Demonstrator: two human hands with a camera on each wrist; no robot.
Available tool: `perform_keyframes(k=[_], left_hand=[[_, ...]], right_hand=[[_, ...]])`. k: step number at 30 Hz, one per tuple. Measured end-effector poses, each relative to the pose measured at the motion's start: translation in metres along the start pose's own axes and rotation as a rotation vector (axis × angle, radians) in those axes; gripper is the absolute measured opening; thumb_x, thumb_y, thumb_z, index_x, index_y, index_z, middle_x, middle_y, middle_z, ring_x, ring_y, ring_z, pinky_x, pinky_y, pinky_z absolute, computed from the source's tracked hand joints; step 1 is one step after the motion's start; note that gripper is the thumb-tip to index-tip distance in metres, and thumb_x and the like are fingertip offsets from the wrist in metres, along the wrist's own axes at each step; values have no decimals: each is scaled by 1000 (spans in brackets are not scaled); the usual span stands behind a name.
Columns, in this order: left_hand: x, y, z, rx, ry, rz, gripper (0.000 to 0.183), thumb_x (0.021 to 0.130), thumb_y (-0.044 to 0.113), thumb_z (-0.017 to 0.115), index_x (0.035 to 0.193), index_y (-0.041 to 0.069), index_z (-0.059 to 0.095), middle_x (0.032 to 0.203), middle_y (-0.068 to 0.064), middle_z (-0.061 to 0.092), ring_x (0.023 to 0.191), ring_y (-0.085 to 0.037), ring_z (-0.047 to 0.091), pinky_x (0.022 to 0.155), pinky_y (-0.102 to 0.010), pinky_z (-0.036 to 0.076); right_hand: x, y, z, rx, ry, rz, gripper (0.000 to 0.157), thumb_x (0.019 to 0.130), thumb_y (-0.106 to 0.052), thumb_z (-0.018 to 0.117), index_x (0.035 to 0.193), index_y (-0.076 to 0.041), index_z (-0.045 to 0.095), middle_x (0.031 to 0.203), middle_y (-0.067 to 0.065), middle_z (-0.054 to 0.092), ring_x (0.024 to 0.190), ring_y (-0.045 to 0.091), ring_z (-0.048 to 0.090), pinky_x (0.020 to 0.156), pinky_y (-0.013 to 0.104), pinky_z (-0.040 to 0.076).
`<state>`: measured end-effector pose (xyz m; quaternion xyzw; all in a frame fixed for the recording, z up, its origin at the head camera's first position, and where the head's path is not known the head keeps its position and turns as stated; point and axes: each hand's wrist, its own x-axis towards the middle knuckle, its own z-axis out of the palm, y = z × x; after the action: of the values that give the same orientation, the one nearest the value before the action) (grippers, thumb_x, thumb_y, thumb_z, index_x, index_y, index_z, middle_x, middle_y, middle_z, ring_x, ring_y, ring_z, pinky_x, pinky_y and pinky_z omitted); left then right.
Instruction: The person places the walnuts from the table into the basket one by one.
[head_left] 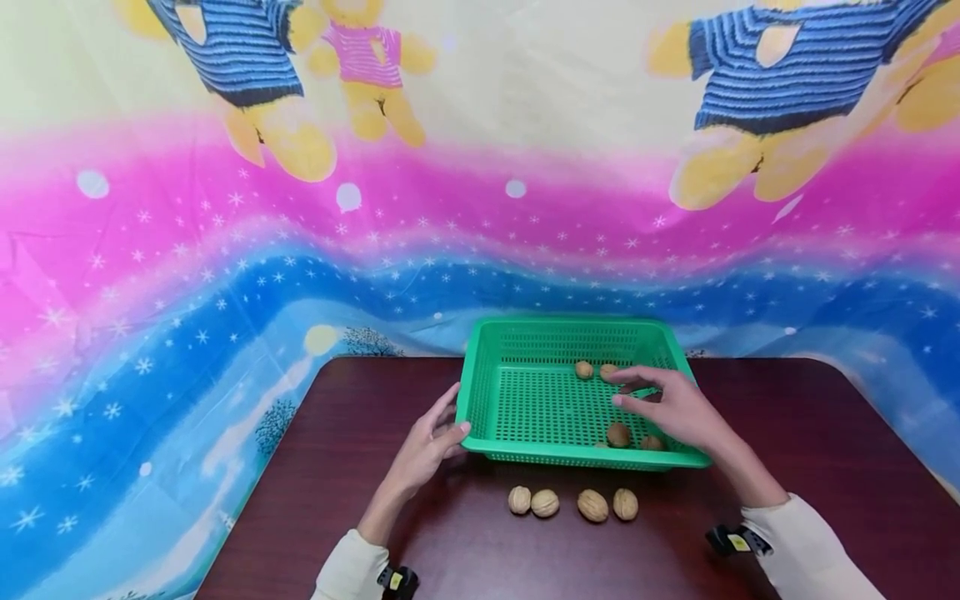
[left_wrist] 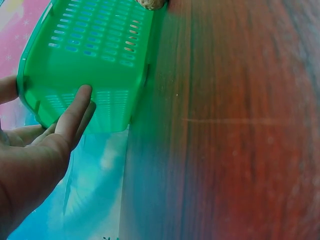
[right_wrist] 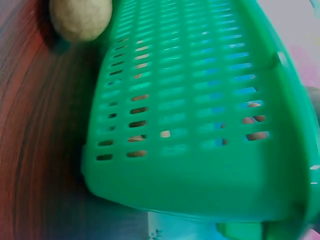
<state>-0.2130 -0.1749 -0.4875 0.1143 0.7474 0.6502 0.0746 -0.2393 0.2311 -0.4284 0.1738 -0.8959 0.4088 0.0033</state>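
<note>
A green plastic basket (head_left: pixel 487 446) with slotted walls stands on the table. At its left end my left hand (head_left: pixel 425 450) grips the rim; in the left wrist view, fingers (left_wrist: pixel 75 112) lie against the outer wall. My right hand (head_left: pixel 678 408) reaches over the basket's right side, thumb and fingers spread apart. Its fingertips are beside a walnut (head_left: pixel 607 372), and I cannot tell whether they touch it. Another walnut (head_left: pixel 584 369) lies just left. Nearer the front wall are a darker walnut (head_left: pixel 618 435) and one more walnut (head_left: pixel 652 443). The right wrist view hides the right hand mostly behind the basket wall (right_wrist: pixel 200 175).
Several walnuts (head_left: pixel 545 502) form a row on the dark wooden table (head_left: pixel 450 550) in front of the basket. Behind the table hangs a patterned cloth (head_left: pixel 480 217), close to the basket's back wall. Straps with small black devices (head_left: pixel 731 542) sit at both wrists.
</note>
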Motion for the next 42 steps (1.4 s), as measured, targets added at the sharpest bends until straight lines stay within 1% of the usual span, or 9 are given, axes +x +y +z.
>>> perform_keyframes(k=[4,8,11,15,19,26,30,34,42], left_hand=[[0,1,1,7,0,5,75,109,25,63,173,19,24,157,-27,53,137,-44,62,103,-59,59],[-1,1,1,15,11,3,73,110,24,62,173,21,25,156,-27,53,136,-44,63,103,-58,59],[-2,2,1,19,16,-6,73,110,23,62,173,22,26,155,-25,54,136,-42,63,102,-55,61],[-3,3,2,20,20,-3,73,110,23,63,173,21,26,155,-26,54,136,-42,63,100,-53,62],[-4,2,2,14,15,-4,72,110,22,62,173,21,26,156,-26,53,136,-43,63,100,-53,62],[-3,1,1,15,6,10,75,110,23,62,173,14,23,155,-29,53,135,-46,63,100,-55,61],[-3,1,1,9,0,12,75,110,23,62,173,13,23,155,-29,53,135,-45,63,100,-54,62],[-3,2,1,11,4,1,74,110,22,62,173,16,24,156,-28,53,135,-45,63,100,-53,62],[-3,4,3,9,15,-16,71,110,18,60,172,22,27,157,-26,52,136,-45,62,101,-54,61]], right_hand=[[-12,-10,-6,-16,58,-13,38,103,-38,74,139,-25,72,137,7,73,114,26,74,85,28,61],[-28,-21,-6,-14,101,-51,35,103,-33,75,137,-24,72,134,3,74,111,12,72,85,27,60],[-40,-28,-4,26,102,-80,33,103,-28,75,136,-23,72,133,3,74,101,6,73,80,28,61],[-52,-36,-1,57,96,-137,33,102,-21,77,134,-22,73,128,2,76,92,6,74,75,28,62],[-62,-42,3,38,95,-191,33,100,-16,78,131,-24,74,124,-3,77,95,3,73,78,26,61],[-77,-50,11,44,34,-230,35,99,-17,79,132,-29,73,119,-8,77,95,2,71,74,26,60],[-84,-51,16,69,-16,-262,35,99,-16,79,133,-24,73,119,-2,77,96,3,71,73,26,60],[-89,-49,22,85,-46,-282,35,99,-17,79,134,-16,73,118,-3,76,95,3,70,70,26,59],[-96,-39,35,119,-115,-270,34,100,-21,78,134,-21,73,110,-7,74,90,2,69,67,26,58]])
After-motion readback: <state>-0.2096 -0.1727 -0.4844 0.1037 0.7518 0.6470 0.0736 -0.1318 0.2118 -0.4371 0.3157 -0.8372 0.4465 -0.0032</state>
